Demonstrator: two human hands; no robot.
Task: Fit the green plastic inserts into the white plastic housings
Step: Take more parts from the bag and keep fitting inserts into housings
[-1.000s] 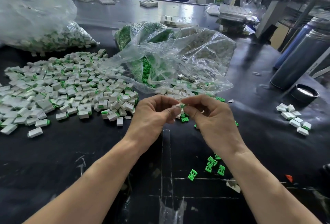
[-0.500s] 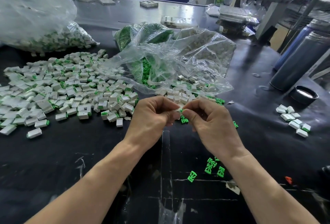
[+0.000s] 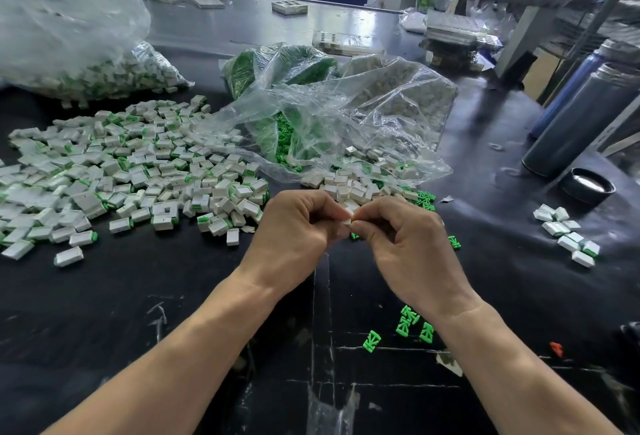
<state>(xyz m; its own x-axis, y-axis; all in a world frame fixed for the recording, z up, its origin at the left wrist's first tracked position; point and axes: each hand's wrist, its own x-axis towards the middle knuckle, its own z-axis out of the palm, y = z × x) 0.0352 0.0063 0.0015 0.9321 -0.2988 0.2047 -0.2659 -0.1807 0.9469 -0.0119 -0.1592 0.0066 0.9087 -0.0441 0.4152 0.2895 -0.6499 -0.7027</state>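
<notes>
While both hands sit over the black table [image 3: 104,313], everything below is placed relative to the hands' meeting point, since that's my landmark.

Left hand: left hand [image 3: 294,240] has its fingers curled in, thumb and forefinger pinching one end of a small white housing [image 3: 347,218].

Right hand: right hand [image 3: 412,254] is curled too, pinching the other end of that same housing, fingertips nearly touching the left ones.

Held piece: only a sliver of white shows between the fingertips. I can't tell from here whether a green insert is inside it.

Loose inserts: a few green inserts [image 3: 408,325] lie on the table nearer to me than the landmark, just beside the right wrist. One more [image 3: 454,241] peeks out just right of the right hand.

Big pile: a wide spread of white housings [image 3: 121,171] covers the table to the left of the landmark, lots of them showing green edges.

Small pile: a smaller heap of white pieces [image 3: 360,185] sits right behind the landmark, at the mouth of a clear plastic bag [image 3: 381,108].

Green stock: a bag full of green parts [image 3: 277,67] lies farther back behind the landmark, partly under the clear one.

Far-left bag: another clear bag of white and green pieces [image 3: 86,67] sits well off to the back left.

Side cluster: a little group of white pieces [image 3: 568,235] lies well to the right of the landmark.

Extras: a dark cylinder [image 3: 585,115] and a black round cap [image 3: 587,186] stand off to the right, behind that cluster.
</notes>
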